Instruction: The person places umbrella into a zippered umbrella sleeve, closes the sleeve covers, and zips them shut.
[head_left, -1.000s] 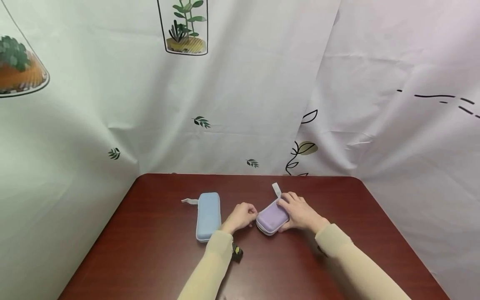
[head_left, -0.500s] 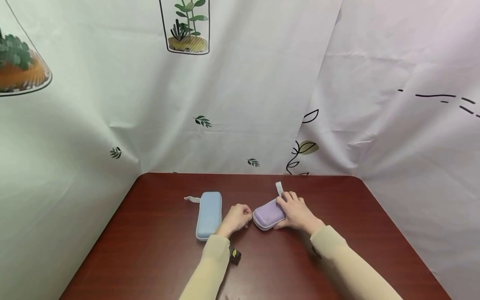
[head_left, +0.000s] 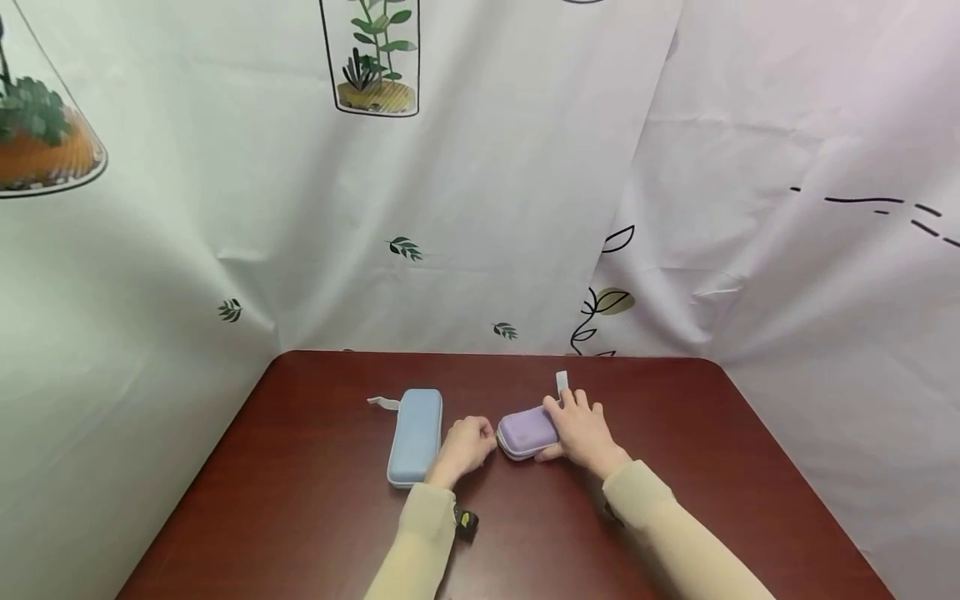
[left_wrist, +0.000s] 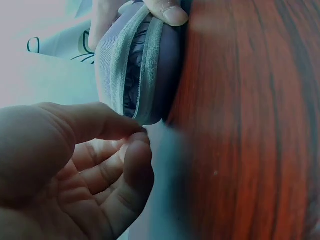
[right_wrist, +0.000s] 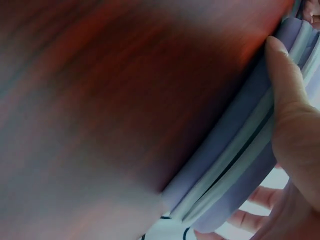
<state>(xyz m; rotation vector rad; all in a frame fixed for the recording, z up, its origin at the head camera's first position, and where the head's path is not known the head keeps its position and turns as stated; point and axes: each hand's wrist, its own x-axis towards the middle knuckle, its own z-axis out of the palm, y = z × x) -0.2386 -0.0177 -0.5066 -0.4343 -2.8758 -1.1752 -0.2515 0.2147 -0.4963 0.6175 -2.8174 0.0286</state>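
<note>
A purple zip case [head_left: 527,430] lies on the table, its rounded end toward my left hand [head_left: 467,446]. In the left wrist view the zipper [left_wrist: 150,60] is parted along that end, with a dark gap between its two pale tapes. Thumb and forefinger of my left hand pinch together right at the lower end of that gap; the zipper pull is hidden in the fingertips. My right hand [head_left: 585,429] grips the case from the other end, thumb along the near side and fingers over the top. A pale strap [head_left: 562,382] sticks out behind it.
A longer blue zip case [head_left: 416,437] lies just left of my left forearm, its pale strap [head_left: 382,403] pointing left. A black wrist device [head_left: 467,525] sits at my left cuff. Behind the brown table [head_left: 315,517] hangs a white printed curtain [head_left: 510,208].
The purple case has shifted left and swung to lie more sideways, my right hand moving with it. My left hand has moved slightly left, still pinching at its end. The blue case stays put.
</note>
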